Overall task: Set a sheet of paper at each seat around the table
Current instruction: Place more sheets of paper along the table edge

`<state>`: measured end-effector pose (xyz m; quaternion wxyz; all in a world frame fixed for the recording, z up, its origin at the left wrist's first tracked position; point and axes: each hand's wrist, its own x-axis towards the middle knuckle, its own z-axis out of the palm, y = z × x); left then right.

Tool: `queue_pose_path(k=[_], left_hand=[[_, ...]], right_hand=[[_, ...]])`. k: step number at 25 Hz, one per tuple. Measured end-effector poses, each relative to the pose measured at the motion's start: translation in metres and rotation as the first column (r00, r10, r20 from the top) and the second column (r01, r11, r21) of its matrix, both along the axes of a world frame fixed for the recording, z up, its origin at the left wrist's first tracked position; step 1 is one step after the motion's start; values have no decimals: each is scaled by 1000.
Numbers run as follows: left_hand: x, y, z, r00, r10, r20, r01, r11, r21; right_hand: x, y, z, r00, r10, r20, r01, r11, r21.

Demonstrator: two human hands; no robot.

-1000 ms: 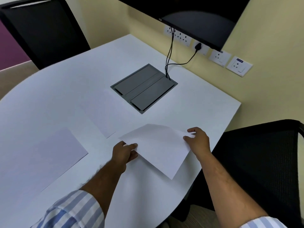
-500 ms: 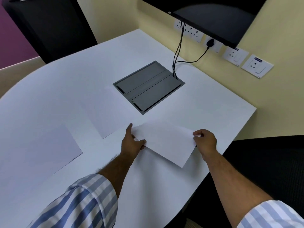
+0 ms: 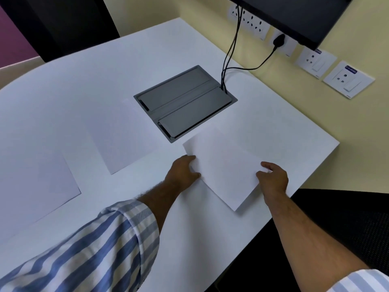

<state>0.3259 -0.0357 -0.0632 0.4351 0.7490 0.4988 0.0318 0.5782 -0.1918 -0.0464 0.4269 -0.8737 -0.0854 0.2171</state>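
Observation:
A white sheet of paper [image 3: 225, 165] lies low over the white table [image 3: 84, 91], near its right edge and beside the black chair [image 3: 347, 224]. My left hand [image 3: 183, 171] pinches the sheet's left edge. My right hand [image 3: 273, 178] grips its right edge, thumb on top. A second sheet [image 3: 124, 142] lies flat at the middle of the table, left of the grey box. A third sheet [image 3: 35, 186] rests near the left edge of the table.
A grey cable box [image 3: 185, 102] is set into the table top, with black cables [image 3: 229, 49] running up to wall sockets [image 3: 315, 62]. A dark monitor [image 3: 294, 13] hangs above. Another dark chair [image 3: 63, 24] stands at the far side.
Both hands have carried the sheet forward and to the right, toward the seat by the black chair, and lowered it close to the table. The view has shifted forward too.

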Motion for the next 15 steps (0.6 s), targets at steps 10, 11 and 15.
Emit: queue_pose_path(k=[10,11,15], left_hand=[[19,-13,-8,954,-87,-287,139,976,167],[19,-15,-9,941,-123,-315,190,963,192],[19,-22,-14,877,-317,-361,404,893,197]], right_hand=[[15,-8,-21,986,159,-42,-164,976,-146],[12,-10,-21,967,253,25,-237,934,-269],[1,-14,-25,832,534,147,-408,771,-489]])
